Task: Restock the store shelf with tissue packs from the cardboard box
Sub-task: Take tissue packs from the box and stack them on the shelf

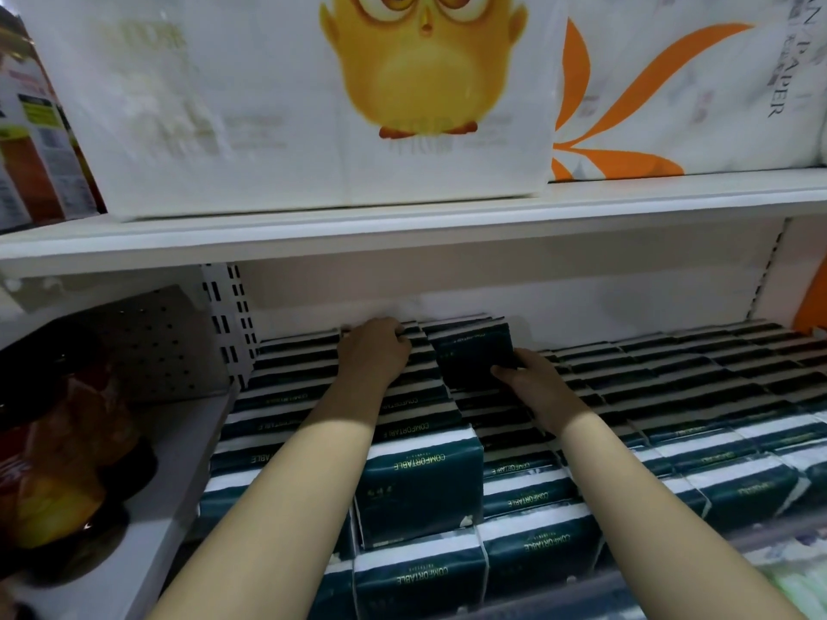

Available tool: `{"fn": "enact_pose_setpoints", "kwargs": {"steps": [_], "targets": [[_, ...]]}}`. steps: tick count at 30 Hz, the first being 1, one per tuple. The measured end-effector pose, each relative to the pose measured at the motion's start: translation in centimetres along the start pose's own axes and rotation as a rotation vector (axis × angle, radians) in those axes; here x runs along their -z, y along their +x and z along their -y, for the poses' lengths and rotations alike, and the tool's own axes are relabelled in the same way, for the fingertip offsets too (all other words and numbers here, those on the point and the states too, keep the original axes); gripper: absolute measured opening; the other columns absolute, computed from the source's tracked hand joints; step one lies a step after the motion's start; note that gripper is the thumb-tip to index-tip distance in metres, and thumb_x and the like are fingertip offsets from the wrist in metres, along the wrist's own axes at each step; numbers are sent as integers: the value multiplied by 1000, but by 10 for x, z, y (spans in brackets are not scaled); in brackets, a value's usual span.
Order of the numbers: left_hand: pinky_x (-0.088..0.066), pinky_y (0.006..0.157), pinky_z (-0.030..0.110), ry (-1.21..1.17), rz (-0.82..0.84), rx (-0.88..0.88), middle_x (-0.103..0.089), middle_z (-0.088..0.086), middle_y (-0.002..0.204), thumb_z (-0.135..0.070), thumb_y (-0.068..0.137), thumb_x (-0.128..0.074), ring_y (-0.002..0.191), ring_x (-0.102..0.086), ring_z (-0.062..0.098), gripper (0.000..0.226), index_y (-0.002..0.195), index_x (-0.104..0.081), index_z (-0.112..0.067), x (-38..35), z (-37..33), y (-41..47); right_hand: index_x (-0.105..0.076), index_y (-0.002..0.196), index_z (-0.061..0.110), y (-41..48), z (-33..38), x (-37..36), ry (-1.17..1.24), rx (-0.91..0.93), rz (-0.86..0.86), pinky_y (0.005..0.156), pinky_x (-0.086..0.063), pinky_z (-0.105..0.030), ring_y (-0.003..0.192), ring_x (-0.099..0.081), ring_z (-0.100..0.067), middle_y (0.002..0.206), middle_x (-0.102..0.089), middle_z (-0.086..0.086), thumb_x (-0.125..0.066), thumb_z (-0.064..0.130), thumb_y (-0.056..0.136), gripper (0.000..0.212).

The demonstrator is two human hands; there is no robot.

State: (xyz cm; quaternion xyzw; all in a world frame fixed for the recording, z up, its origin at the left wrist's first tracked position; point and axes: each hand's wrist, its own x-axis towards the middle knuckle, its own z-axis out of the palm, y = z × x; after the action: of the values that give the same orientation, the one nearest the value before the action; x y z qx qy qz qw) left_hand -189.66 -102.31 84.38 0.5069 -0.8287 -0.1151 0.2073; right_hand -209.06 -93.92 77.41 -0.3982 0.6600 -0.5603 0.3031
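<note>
Showing restocking well advanced: dark stocked packs (pixel 420 485) are filling the lower shelf (pixel 604 315) from the near edge to the far wall, though the right-hand rows appear to be sitting lower, perhaps leaving room. The right hand (pixel 532 378) is gripping one tilted tissue pack (pixel 474 355) at the far middle; the left hand (pixel 373 349) is curling its fingers over neighbouring stocked packs. The cardboard box is lying out of view, so the remaining supply is not showing; the fingertips are partly hiding behind packs
</note>
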Motion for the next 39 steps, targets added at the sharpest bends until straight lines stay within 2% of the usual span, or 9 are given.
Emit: {"fn": "enact_pose_setpoints", "kwargs": {"steps": [5,10,14,16,21,25,31,35,39], "targets": [[-39,99,30,-13,-5,2,-59,3,132,-27,99,-46,119,-52,24,33,130,-58,-21,-1,1,2,-51,137,16,6,0,-3,-99,10,-6,101,-43,-33,117,-55,-20,127,-59,-3,-63,13,93,46],[-41,96,30,-23,-14,15,-59,3,132,-30,99,-48,119,-52,24,34,130,-58,-22,-1,1,3,-58,127,11,9,7,-6,-158,-35,28,90,-45,-27,101,-59,-19,114,-63,-4,-62,9,92,36],[-40,94,29,-20,-11,18,-58,3,132,-30,99,-48,119,-51,24,34,131,-58,-22,-1,1,1,-57,118,11,17,17,-5,-256,-88,65,65,-45,-23,83,-58,-17,98,-62,-6,-64,5,88,31],[-40,93,28,-26,-13,16,-59,3,131,-29,99,-48,118,-51,23,34,131,-58,-21,-1,1,2,-44,130,20,22,17,-8,-240,-71,81,74,-45,-25,94,-57,-19,106,-59,-5,-62,1,87,51],[-39,92,26,-26,-14,11,-58,3,132,-29,99,-47,119,-51,23,35,131,-57,-20,-2,3,3,-33,145,13,23,13,-15,-214,-68,82,85,-43,-27,105,-54,-21,118,-57,-7,-58,-1,87,64],[-42,91,28,-11,-21,2,-60,4,128,-28,99,-47,115,-53,23,33,128,-60,-19,-3,4,4,-16,152,18,10,12,-20,-165,19,-9,79,-44,-19,104,-52,-16,128,-53,-9,-56,-9,88,80],[-44,82,29,66,14,-35,-64,6,107,-23,102,-39,95,-58,21,31,117,-64,-12,-6,4,7,-7,156,17,-14,24,-16,-87,-1,-57,110,-32,-34,139,-34,-25,156,-28,-9,-61,9,94,83],[-42,79,27,95,127,-16,-62,7,113,-23,104,-33,90,-53,19,35,113,-64,-9,-3,0,11,-30,150,19,-36,38,-2,-84,62,-149,108,-34,-30,137,-38,-21,154,-35,-3,-52,21,100,54],[-39,99,30,-3,168,-70,-48,13,143,-29,105,-31,122,-50,27,43,136,-52,-7,11,-17,1,-52,136,12,-61,43,12,79,89,-248,102,-38,-26,129,-47,-20,138,-52,-3,-50,17,101,35]]}}
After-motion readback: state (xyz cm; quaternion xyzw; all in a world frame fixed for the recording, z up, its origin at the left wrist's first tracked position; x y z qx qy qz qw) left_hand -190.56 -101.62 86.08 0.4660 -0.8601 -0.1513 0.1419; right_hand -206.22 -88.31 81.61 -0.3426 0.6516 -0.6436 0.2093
